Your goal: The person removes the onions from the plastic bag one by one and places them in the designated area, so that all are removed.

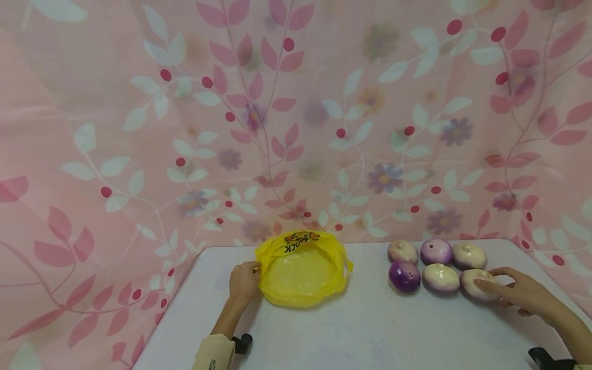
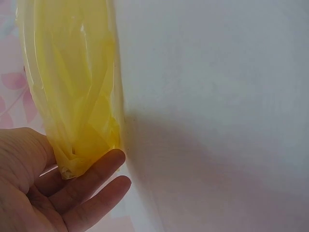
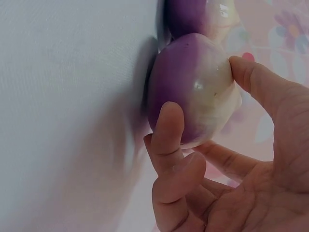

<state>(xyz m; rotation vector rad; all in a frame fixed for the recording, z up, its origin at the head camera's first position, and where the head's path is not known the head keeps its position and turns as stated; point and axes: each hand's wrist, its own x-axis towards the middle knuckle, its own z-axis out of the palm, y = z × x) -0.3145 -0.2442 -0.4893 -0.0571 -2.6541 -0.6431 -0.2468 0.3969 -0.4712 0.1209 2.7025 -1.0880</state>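
Observation:
In the head view a yellow plastic bag (image 1: 302,300) stands with its mouth spread wide at the table's middle left. My left hand (image 1: 245,281) pinches the left side of its rim; the left wrist view shows the gathered yellow plastic (image 2: 82,96) between thumb and fingers (image 2: 99,176). At the right, my right hand (image 1: 527,292) grips the front right turnip (image 1: 478,284), white on top and purple below. Seen from the right wrist, thumb and fingers lie around this turnip (image 3: 193,92), which sits beside another turnip (image 3: 193,17).
Several other turnips stand in two rows on the white table (image 1: 351,334): a mostly purple one (image 1: 404,276) at front left, a whitish one (image 1: 441,278) in the front middle, the rest behind. A pink floral cloth (image 1: 305,154) hangs behind the table's back edge.

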